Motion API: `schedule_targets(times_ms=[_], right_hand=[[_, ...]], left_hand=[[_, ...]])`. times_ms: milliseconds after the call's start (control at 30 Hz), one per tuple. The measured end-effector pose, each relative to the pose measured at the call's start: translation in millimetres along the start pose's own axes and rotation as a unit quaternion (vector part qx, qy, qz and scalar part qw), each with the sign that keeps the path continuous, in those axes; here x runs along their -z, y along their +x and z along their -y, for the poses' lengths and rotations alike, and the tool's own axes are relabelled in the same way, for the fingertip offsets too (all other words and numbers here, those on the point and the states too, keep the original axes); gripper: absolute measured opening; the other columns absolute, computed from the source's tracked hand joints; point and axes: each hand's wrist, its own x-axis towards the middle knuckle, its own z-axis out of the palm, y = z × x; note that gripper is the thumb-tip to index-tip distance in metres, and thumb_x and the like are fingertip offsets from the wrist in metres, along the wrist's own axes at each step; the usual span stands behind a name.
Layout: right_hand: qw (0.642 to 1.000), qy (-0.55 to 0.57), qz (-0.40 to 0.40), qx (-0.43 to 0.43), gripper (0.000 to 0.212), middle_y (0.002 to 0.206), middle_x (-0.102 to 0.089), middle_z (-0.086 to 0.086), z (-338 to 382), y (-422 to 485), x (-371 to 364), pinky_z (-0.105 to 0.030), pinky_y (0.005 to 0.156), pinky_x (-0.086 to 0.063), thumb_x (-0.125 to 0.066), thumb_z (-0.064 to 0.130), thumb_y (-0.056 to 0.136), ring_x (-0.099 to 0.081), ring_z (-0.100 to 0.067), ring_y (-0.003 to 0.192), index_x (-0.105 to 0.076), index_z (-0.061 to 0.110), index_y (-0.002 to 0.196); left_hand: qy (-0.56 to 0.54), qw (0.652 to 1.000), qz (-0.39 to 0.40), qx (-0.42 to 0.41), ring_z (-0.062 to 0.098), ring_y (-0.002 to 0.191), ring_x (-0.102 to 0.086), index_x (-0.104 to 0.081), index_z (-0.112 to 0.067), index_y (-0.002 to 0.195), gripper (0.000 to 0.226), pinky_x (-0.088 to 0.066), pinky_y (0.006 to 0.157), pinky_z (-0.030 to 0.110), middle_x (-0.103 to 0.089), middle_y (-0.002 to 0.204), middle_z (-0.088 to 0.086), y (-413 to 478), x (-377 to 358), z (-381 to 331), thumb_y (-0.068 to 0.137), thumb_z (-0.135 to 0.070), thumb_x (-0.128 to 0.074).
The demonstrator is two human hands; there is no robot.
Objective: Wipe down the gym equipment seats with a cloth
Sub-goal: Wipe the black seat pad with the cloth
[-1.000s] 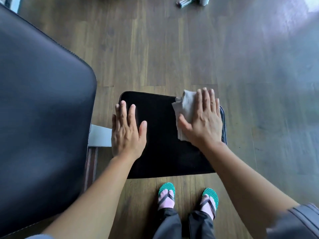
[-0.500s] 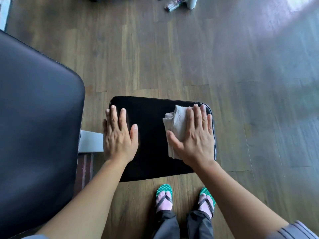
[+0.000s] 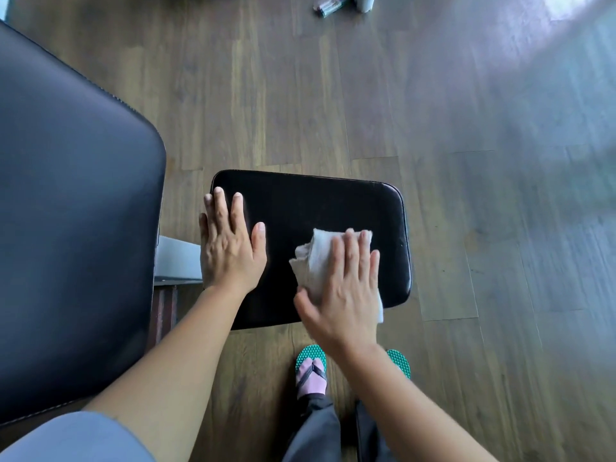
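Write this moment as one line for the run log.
step: wipe | right hand presses cloth on seat | left hand flat on seat

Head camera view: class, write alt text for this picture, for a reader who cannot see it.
A person's right hand presses a white cloth flat onto a small black padded seat while the left hand rests flat on the seat's left edge. A larger dark pad fills the left side; wooden floor and feet in green sandals show below.
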Motion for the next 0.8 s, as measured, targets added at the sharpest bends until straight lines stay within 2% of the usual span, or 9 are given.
schedule_targets(times_ms=[67, 167, 400, 500, 633, 800], right_hand=[[0.999, -0.004, -0.01, -0.036, 0.089, 0.157, -0.015, -0.021, 7, -6, -5, -0.046, 0.118, 0.002, -0.048, 0.05, 0.078, 0.003, -0.032, 0.147, -0.024, -0.002, 0.146], [0.997, -0.019, -0.02, -0.067, 0.094, 0.157, -0.014, -0.021, 12, -2, -9, -0.046, 0.118, 0.006, -0.041, 0.066, 0.084, 0.002, -0.032, 0.147, -0.023, -0.002, 0.147], [0.998, 0.005, -0.056, -0.041, 0.087, 0.155, -0.023, -0.02, -13, 13, -7, -0.048, 0.118, -0.002, -0.052, 0.059, 0.084, -0.008, -0.032, 0.147, -0.032, -0.001, 0.144], [0.992, 0.0, -0.08, -0.094, 0.088, 0.155, -0.023, -0.018, -35, 38, 1, -0.045, 0.118, 0.0, -0.049, 0.061, 0.082, -0.009, -0.031, 0.147, -0.031, 0.002, 0.145], [0.976, 0.049, -0.068, -0.202, 0.092, 0.158, -0.015, -0.014, -49, 58, 15, -0.042, 0.12, -0.001, -0.052, 0.062, 0.084, -0.001, -0.027, 0.148, -0.018, 0.007, 0.149], [0.986, 0.038, -0.082, -0.138, 0.097, 0.157, -0.02, -0.015, -25, -1, 1, -0.042, 0.119, -0.006, -0.052, 0.063, 0.076, -0.006, -0.029, 0.147, -0.023, 0.005, 0.148]], left_hand=[[0.0, 1.0, -0.001, 0.001, 0.038, 0.146, -0.007, -0.023, -0.005, 0.148, 0.064, -0.011, 0.119, 0.048, -0.011, 0.157, 0.024, 0, 0, 0, 0.095, -0.042, -0.024], [0.0, 1.0, 0.0, 0.002, 0.038, 0.146, -0.006, -0.023, -0.005, 0.148, 0.064, -0.01, 0.119, 0.047, -0.01, 0.157, 0.023, 0, 1, 0, 0.095, -0.042, -0.024], [0.001, 1.0, 0.006, 0.001, 0.036, 0.146, -0.005, -0.022, -0.006, 0.148, 0.06, -0.009, 0.119, 0.047, -0.009, 0.158, 0.022, 0, 4, 0, 0.098, -0.039, -0.027], [-0.001, 1.0, 0.007, 0.002, 0.036, 0.147, -0.004, -0.021, -0.006, 0.149, 0.06, -0.008, 0.119, 0.046, -0.007, 0.158, 0.021, -1, 4, 1, 0.099, -0.037, -0.032], [-0.005, 1.0, 0.002, 0.0, 0.037, 0.146, -0.005, -0.021, -0.006, 0.149, 0.06, -0.008, 0.119, 0.047, -0.007, 0.158, 0.022, 0, 2, 0, 0.099, -0.036, -0.034], [-0.01, 1.0, 0.0, 0.007, 0.037, 0.146, -0.006, -0.023, -0.006, 0.149, 0.06, -0.01, 0.119, 0.048, -0.009, 0.158, 0.022, -1, 1, -2, 0.098, -0.036, -0.035]])
